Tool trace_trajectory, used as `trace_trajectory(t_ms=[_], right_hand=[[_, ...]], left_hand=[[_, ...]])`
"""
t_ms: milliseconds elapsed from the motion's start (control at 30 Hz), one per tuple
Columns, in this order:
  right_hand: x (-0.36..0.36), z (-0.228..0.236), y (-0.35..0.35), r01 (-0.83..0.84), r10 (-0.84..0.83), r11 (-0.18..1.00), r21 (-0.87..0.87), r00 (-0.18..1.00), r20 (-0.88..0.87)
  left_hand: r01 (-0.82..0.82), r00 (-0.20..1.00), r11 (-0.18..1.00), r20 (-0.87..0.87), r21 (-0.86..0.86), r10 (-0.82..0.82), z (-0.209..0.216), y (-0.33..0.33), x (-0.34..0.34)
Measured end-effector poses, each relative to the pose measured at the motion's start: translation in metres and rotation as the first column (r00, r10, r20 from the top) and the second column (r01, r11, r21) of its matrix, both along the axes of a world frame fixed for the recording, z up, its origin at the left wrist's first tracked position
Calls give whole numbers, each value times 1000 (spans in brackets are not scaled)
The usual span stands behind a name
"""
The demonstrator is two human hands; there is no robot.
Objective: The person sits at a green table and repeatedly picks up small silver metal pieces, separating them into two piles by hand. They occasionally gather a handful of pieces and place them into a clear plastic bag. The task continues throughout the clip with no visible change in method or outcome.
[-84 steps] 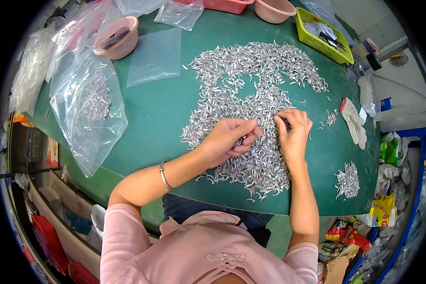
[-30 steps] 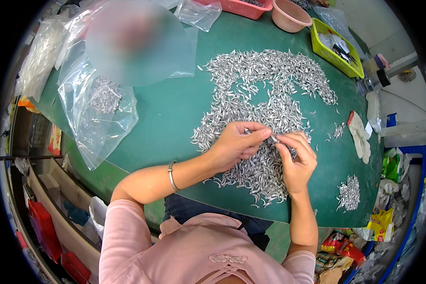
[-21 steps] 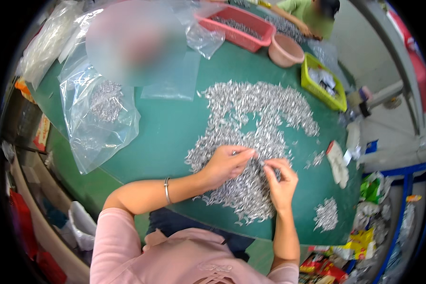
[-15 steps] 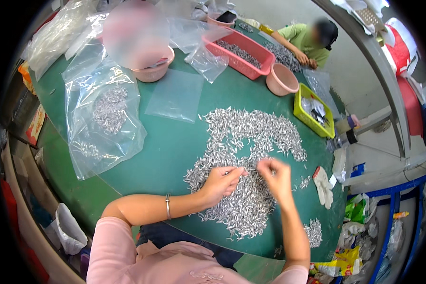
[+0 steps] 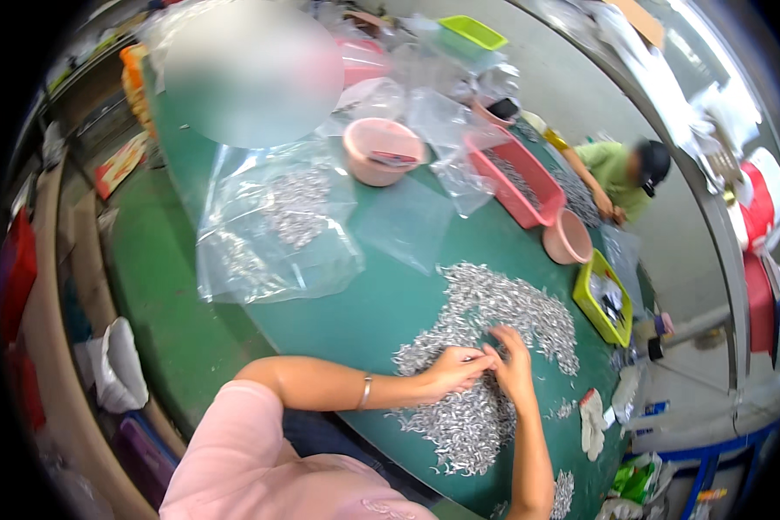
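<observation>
A wide heap of small silvery metal pieces [image 5: 472, 433] covers part of the green table [image 5: 347, 295]. My left hand [image 5: 459, 373] is just above the heap, its fingers closed in a pinch. Close against its fingertips is my right hand [image 5: 515, 368], with thumb and fingers bent together. Whatever the two hands hold is too small to make out. Smaller groups of the same pieces lie right of my right forearm, the lower one being a little pile [image 5: 562, 494].
Left of the heap lies a clear plastic bag [image 5: 234, 269] with pieces in it. Beyond are a flat clear bag [image 5: 412, 227], a pink bowl [image 5: 364, 165], a pink tray [image 5: 533, 195], a pink tub [image 5: 568, 240], a green basket [image 5: 591, 308]. A glove [image 5: 592, 426] lies right. A person [image 5: 615, 173] works at the far side.
My right hand has come in to meet the left hand's fingertips; they were apart before. The view has turned left, so the table and its things sit further right and lower.
</observation>
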State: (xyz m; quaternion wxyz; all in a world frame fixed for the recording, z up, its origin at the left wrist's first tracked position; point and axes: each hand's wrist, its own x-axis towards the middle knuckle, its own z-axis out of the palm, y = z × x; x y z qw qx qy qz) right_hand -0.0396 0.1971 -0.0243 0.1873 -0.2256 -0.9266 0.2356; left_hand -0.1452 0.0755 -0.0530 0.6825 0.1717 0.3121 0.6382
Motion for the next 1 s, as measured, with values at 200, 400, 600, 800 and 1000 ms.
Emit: trace_trajectory(t_ms=[200, 400, 600, 800, 1000], right_hand=[[80, 16, -96, 286, -285, 958, 28, 958, -31], [93, 25, -149, 297, -371, 908, -294, 898, -237], [105, 19, -180, 225, -477, 840, -493, 739, -476], [90, 48, -200, 305, -458, 889, -342, 627, -630], [84, 63, -212, 348, -352, 930, -119, 749, -561]], left_hand=[[-7, 996, 999, 91, 40, 3, -4, 7, -2], [32, 914, 999, 405, -23, -20, 6, 12, -24], [84, 635, 979, 747, 186, -197, 51, -33, 7], [88, 634, 977, 745, 194, -206, 79, -91, 35], [127, 707, 973, 670, 194, -226, 85, -122, 47]])
